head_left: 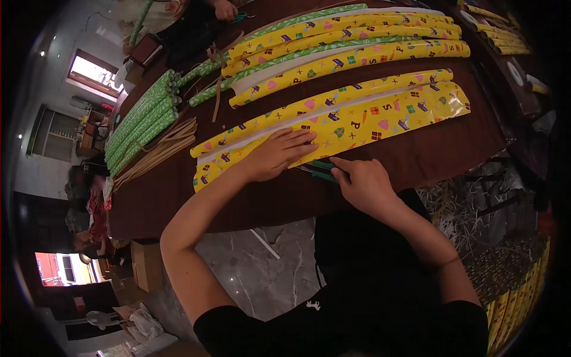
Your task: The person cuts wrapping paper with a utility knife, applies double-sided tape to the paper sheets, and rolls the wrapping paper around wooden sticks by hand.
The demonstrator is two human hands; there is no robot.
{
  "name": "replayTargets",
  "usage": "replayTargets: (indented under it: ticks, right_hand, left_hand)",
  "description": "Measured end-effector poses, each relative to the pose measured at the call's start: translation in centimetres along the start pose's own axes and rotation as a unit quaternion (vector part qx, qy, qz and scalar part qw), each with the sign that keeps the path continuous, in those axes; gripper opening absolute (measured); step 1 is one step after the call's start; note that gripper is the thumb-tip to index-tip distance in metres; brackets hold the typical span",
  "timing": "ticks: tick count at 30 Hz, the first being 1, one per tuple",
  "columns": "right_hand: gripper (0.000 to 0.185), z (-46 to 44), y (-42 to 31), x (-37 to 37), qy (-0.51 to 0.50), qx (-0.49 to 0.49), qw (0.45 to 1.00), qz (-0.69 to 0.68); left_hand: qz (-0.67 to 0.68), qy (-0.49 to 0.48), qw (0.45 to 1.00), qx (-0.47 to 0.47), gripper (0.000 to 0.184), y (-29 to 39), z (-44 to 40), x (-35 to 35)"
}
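A sheet of yellow printed wrapping paper (372,122) lies partly unrolled on the brown-covered table, its far side curled into a roll and a white strip of its back showing. My left hand (279,156) rests flat on the paper near its front edge, fingers stretched out and holding nothing. Close by on the right, my right hand (366,183) is closed around green-handled scissors (322,170). The scissor blades point left toward the paper's near edge, and their tips are partly hidden beneath it.
Several yellow rolls (357,56) lie at the back, with green rolls (140,122) stacked left. Tan paper strips (157,152) lie beside them. Another person's hand (225,10) shows at the far side. Shredded paper (455,208) lies below the table's right edge.
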State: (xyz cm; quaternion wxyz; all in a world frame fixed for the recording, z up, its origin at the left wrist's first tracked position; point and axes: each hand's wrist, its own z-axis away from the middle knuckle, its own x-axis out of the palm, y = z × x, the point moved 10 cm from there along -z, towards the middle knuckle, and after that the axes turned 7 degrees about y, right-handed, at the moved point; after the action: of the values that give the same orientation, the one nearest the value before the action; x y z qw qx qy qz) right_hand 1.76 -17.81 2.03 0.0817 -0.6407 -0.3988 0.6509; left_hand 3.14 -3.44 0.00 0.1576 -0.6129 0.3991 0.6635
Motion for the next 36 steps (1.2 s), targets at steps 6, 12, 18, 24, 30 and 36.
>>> replayTargets:
  ticks: [6,12,18,24,30,36]
  right_hand:
    - [0.029,0.3,-1.4,0.7,0.024,-0.04,0.999,0.021]
    - [0.03,0.5,-2.3,1.7,0.034,-0.047,0.998,0.021]
    - [0.032,0.8,-3.7,2.8,0.034,-0.067,0.996,0.04]
    - [0.033,1.0,-5.0,3.0,0.047,-0.081,0.995,0.036]
    - [0.033,1.0,-5.0,3.9,0.021,-0.065,0.997,0.029]
    - [0.032,1.1,-5.5,4.0,0.027,-0.072,0.997,0.019]
  left_hand:
    - [0.004,-0.006,1.0,0.001,0.046,0.0,0.1,0.1]
    - [0.014,-0.023,1.0,0.003,0.052,0.0,0.3,0.2]
    - [0.02,-0.021,0.999,0.023,0.054,-0.2,0.4,0.4]
    - [0.035,-0.035,0.998,0.022,0.055,-0.4,0.3,0.5]
    - [0.051,-0.054,0.997,0.015,0.065,-0.4,0.2,0.6]
    - [0.057,-0.02,0.998,0.027,0.052,-0.3,0.3,0.3]
